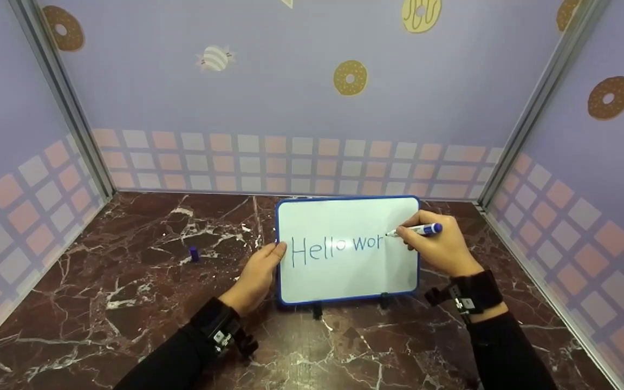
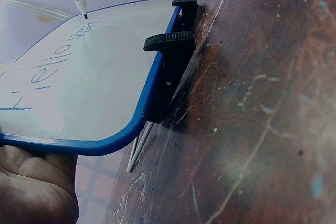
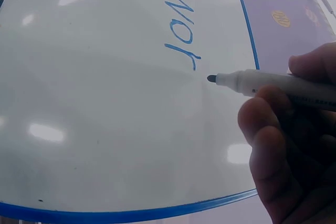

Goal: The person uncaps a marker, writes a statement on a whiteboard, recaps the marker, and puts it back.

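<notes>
A small whiteboard (image 1: 344, 281) with a blue frame stands tilted back on the table and bears the blue handwriting "Hello wor" (image 1: 338, 247). My left hand (image 1: 255, 278) grips its left edge, thumb on the front rim and the other fingers hidden behind the board. Between the thumb and fingers of my right hand (image 1: 441, 244) is a whiteboard marker (image 1: 426, 229), white with a blue end. Its dark tip points at the board just past the "r"; in the right wrist view, the marker (image 3: 278, 85) tip appears slightly off the surface.
Black feet (image 2: 170, 45) hold the board's lower edge. A blue marker cap (image 1: 194, 253) stands on the dark red marbled table (image 1: 144, 325), left of the board. Purple panels (image 1: 279, 108) with doughnut pictures and pink-and-white checks enclose the back and sides.
</notes>
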Available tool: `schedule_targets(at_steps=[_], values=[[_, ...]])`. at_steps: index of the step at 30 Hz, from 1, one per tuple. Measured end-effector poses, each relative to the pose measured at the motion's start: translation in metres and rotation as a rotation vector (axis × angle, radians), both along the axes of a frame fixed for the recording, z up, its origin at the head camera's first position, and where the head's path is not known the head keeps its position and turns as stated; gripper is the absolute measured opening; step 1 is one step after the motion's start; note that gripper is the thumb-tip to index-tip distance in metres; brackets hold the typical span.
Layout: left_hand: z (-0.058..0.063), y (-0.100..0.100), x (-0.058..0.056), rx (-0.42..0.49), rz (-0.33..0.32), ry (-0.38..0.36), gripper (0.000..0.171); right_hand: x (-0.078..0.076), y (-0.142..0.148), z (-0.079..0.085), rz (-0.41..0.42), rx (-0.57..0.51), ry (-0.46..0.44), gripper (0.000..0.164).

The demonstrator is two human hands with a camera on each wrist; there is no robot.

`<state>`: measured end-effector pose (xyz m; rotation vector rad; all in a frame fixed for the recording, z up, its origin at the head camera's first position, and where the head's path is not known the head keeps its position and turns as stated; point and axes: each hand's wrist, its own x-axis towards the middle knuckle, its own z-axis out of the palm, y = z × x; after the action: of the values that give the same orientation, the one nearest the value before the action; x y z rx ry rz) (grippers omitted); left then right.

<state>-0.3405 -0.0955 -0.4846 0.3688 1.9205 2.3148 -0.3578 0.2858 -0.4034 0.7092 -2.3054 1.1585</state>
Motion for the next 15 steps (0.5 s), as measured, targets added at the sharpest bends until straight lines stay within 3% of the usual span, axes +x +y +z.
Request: schedule_targets(at_steps=[15], values=[[0.0014, 0.0004, 0.0007, -0.010, 0.013, -0.002, 0.050, 0.0006, -0.0025, -0.0004, -0.019, -0.012, -0.018, 0.011]])
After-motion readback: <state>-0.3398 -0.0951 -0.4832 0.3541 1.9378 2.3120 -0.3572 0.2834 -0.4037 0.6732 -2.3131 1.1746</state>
